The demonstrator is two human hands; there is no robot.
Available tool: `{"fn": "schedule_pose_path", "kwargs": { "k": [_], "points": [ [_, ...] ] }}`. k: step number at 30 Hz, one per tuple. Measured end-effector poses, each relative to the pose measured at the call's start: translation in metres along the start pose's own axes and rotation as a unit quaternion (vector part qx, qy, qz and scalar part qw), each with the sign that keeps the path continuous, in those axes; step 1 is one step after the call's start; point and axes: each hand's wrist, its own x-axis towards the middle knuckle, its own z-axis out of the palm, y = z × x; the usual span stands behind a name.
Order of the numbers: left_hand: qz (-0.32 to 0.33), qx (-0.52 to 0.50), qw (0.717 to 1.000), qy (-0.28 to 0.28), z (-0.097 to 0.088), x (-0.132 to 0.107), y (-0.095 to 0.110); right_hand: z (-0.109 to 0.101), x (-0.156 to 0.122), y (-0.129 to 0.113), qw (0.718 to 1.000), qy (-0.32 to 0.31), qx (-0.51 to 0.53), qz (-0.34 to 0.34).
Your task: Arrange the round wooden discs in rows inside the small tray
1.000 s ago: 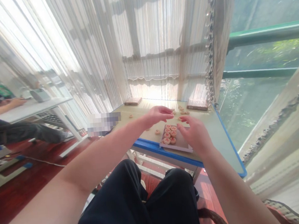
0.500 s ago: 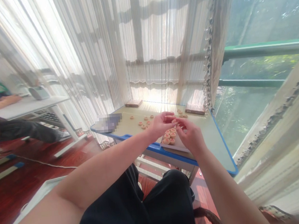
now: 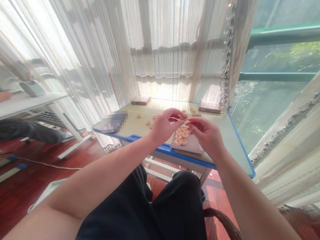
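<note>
Landmark: the shallow tray (image 3: 194, 147), near edge of your blue-rimmed desk (image 3: 233, 140).

Your left hand (image 3: 164, 126) is over the tray's far left side, fingers curved, thumb and fingertips gripping one round piece (image 3: 183, 116), red-marked face showing, raised above the tray's far end. Your right hand (image 3: 207, 134) is over the tray's right side, fingers curled, thumb near the forefinger; cannot tell whether anything is pinched there. Both sets of fingertips point at each other, near but apart.

In the tray's left part, red-marked pieces (image 3: 179, 137) lie side by side; bare bottom shows at its near right. Loose pieces (image 3: 148, 123) left of the tray, a further cluster (image 3: 195, 113) beyond it. Flat box (image 3: 209, 107) beyond and right of the tray; second box (image 3: 141, 100) beyond and left. Well left of the tray, a pixelated item (image 3: 113, 122), details hidden. Sheer curtain (image 3: 164, 31) behind everything beyond the tray.
</note>
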Motion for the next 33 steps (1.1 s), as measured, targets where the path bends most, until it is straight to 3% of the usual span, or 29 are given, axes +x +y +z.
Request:
{"fn": "schedule_pose_path", "kwargs": {
  "k": [4,9,12,14,17,19,22,26,33],
  "points": [
    [0.018,0.031,0.999,0.002,0.0,-0.001,0.003,0.0,-0.002,-0.004,1.0,0.012,0.014,-0.006],
    [0.025,0.026,0.999,-0.015,0.008,-0.007,0.002,0.001,0.001,-0.007,0.996,-0.003,0.077,0.032],
    [0.044,0.029,0.998,-0.024,0.013,-0.012,0.002,-0.003,0.002,-0.01,0.997,-0.001,0.062,0.046],
    [0.066,0.06,0.996,-0.013,0.012,-0.015,0.0,-0.007,0.002,-0.011,0.999,0.022,0.0,0.049],
    [0.07,0.136,0.988,0.017,0.002,-0.019,-0.011,-0.016,0.002,-0.012,0.979,0.033,-0.196,0.047],
    [0.042,0.186,0.981,0.036,-0.008,-0.023,-0.021,-0.019,0.002,-0.01,0.945,-0.011,-0.323,0.054],
    [-0.02,0.24,0.967,0.082,-0.022,-0.033,-0.032,-0.02,0.001,-0.004,0.905,-0.101,-0.409,0.056],
    [-0.083,0.283,0.955,-0.014,-0.027,-0.045,-0.034,-0.018,-0.001,0.0,0.882,-0.134,-0.45,0.044],
    [-0.11,0.223,0.967,-0.064,-0.033,-0.053,-0.025,-0.022,-0.006,-0.006,0.876,-0.131,-0.462,0.032]
  ]
}}
